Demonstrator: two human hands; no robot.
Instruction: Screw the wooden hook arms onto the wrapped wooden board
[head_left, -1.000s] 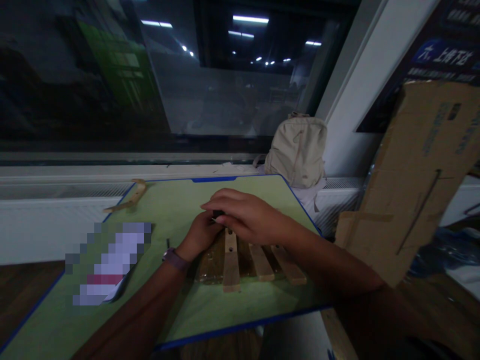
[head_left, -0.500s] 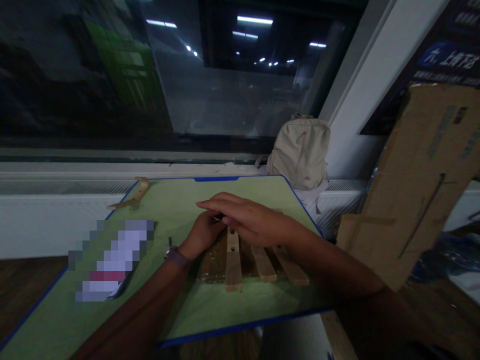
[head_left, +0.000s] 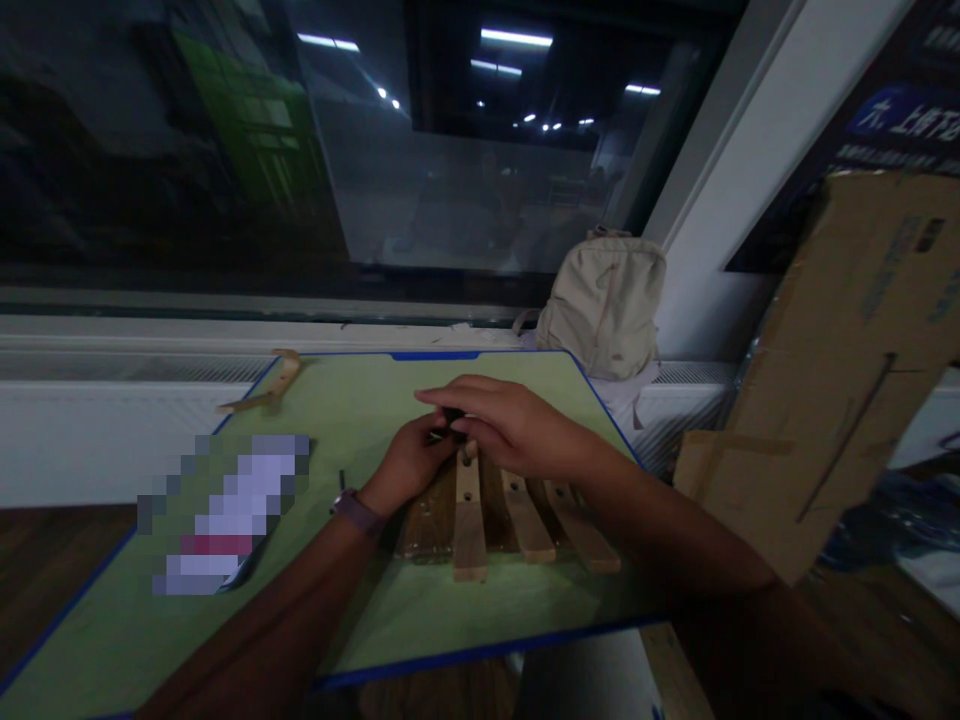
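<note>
My left hand [head_left: 411, 462], with a band on its wrist, has its fingers curled at the far end of a wooden piece with drilled holes [head_left: 470, 520]. Above that same end, my right hand [head_left: 517, 425] has long straight fingers and a bent thumb. A small dark thing [head_left: 453, 418] shows between the hands; its kind is hidden by the fingers. Two similar pieces, a middle wooden strip [head_left: 531, 530] and a right wooden strip [head_left: 589, 540], lie alongside, their far ends partly under my right hand. Beneath them is a brown wooden board in clear wrap [head_left: 427, 525].
The green table [head_left: 405, 635] has a blue edge. A blurred-out flat item [head_left: 240, 510] lies on the left, near a thin dark rod [head_left: 342, 480]. A curved wooden part [head_left: 281, 385] rests at the far left corner. Behind stand a backpack [head_left: 604, 305] and, at right, cardboard [head_left: 847, 380].
My right hand has lifted a little and shifted right, its thumb now apart from the fingers. The small dark thing between the hands has come into view. My left hand stays nearly in place.
</note>
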